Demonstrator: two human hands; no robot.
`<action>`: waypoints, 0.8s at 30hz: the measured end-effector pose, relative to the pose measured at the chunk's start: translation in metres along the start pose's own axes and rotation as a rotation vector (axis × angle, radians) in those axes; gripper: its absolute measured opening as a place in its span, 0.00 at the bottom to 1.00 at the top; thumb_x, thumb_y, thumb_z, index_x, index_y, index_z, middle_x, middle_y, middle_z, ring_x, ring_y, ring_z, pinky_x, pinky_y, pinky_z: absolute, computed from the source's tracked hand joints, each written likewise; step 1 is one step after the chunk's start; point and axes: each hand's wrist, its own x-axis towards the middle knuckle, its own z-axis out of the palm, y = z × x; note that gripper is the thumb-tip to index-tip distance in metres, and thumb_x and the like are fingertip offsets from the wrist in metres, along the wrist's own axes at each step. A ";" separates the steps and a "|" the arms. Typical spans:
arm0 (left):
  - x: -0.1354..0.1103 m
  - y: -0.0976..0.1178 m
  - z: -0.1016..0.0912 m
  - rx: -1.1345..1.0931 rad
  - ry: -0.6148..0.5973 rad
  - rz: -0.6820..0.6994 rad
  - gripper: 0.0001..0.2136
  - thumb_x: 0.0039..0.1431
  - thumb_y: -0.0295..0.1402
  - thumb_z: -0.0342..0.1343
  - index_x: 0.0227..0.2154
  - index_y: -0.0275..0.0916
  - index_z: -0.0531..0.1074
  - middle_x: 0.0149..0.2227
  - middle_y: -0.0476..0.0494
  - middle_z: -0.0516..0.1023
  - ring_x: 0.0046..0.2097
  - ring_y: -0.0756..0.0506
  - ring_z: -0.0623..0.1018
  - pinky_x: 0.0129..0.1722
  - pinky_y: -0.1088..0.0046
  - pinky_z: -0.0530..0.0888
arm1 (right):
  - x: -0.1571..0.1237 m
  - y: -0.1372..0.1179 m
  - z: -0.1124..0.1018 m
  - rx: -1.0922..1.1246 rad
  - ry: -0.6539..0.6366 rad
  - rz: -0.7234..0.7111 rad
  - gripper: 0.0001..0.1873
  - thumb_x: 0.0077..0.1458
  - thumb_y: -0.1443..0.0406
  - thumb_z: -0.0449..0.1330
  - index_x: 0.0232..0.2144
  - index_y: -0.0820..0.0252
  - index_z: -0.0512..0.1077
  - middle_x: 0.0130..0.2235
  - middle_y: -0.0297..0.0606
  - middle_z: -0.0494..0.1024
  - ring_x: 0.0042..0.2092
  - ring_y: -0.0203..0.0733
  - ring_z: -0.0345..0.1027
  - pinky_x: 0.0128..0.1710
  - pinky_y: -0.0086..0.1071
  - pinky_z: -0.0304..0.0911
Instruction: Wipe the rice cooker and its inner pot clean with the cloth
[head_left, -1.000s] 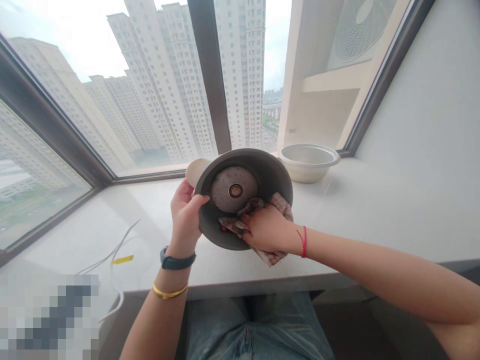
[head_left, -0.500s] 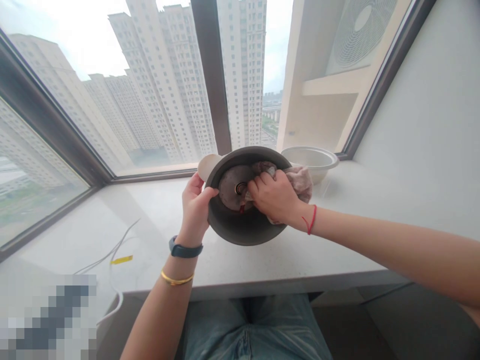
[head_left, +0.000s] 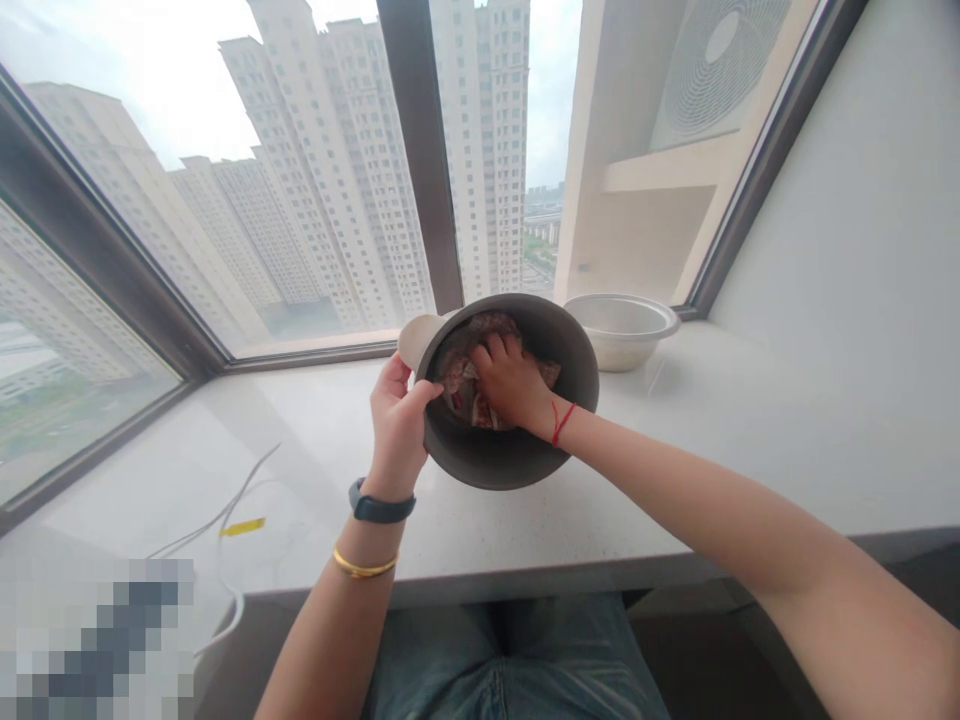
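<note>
A dark grey round pot (head_left: 517, 465) with a pale side handle (head_left: 417, 342) is tilted so its inside faces me. My left hand (head_left: 401, 415) grips the pot's left side, thumb over the rim and fingers behind by the handle. Deep inside, my right hand (head_left: 514, 380) presses a crumpled pinkish-brown cloth (head_left: 491, 325) against the bottom, with the fingers bent into it. The cloth hides much of the pot's bottom.
A pale translucent basin (head_left: 626, 335) stands behind the pot to the right, near the window. On the white countertop (head_left: 315, 430) at the left lies a thin white cable (head_left: 236, 495) with a yellow tag (head_left: 242, 527). The counter's front edge runs close to my lap.
My right hand has moved left and deeper into the pot, taking the cloth that hung over the right rim inside. The pot and my left hand have shifted slightly right.
</note>
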 end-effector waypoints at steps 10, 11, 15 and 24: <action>-0.008 -0.003 0.010 -0.007 0.047 0.042 0.18 0.41 0.24 0.60 0.39 0.39 0.77 0.36 0.49 0.78 0.38 0.47 0.75 0.38 0.74 0.70 | -0.037 -0.028 -0.007 0.178 -0.343 0.223 0.21 0.59 0.67 0.56 0.53 0.75 0.66 0.49 0.66 0.74 0.48 0.61 0.73 0.39 0.44 0.71; -0.009 -0.003 0.010 -0.007 0.041 0.045 0.18 0.41 0.24 0.60 0.39 0.39 0.77 0.37 0.49 0.78 0.38 0.47 0.75 0.38 0.74 0.70 | -0.038 -0.033 -0.007 0.237 -0.359 0.150 0.25 0.56 0.66 0.60 0.54 0.75 0.66 0.48 0.65 0.75 0.46 0.61 0.74 0.39 0.44 0.71; -0.009 -0.005 0.008 0.008 0.028 0.048 0.18 0.41 0.23 0.61 0.39 0.39 0.77 0.36 0.49 0.78 0.38 0.47 0.74 0.39 0.74 0.69 | -0.034 -0.040 -0.005 0.419 -0.328 -0.057 0.22 0.57 0.66 0.58 0.54 0.65 0.68 0.42 0.51 0.81 0.37 0.49 0.76 0.35 0.36 0.68; 0.001 -0.001 0.000 -0.071 0.066 0.017 0.16 0.39 0.24 0.61 0.35 0.38 0.75 0.34 0.49 0.79 0.35 0.47 0.74 0.37 0.74 0.70 | -0.072 -0.025 -0.046 0.156 -0.279 -0.261 0.10 0.62 0.69 0.54 0.44 0.60 0.72 0.40 0.48 0.79 0.40 0.51 0.72 0.31 0.36 0.60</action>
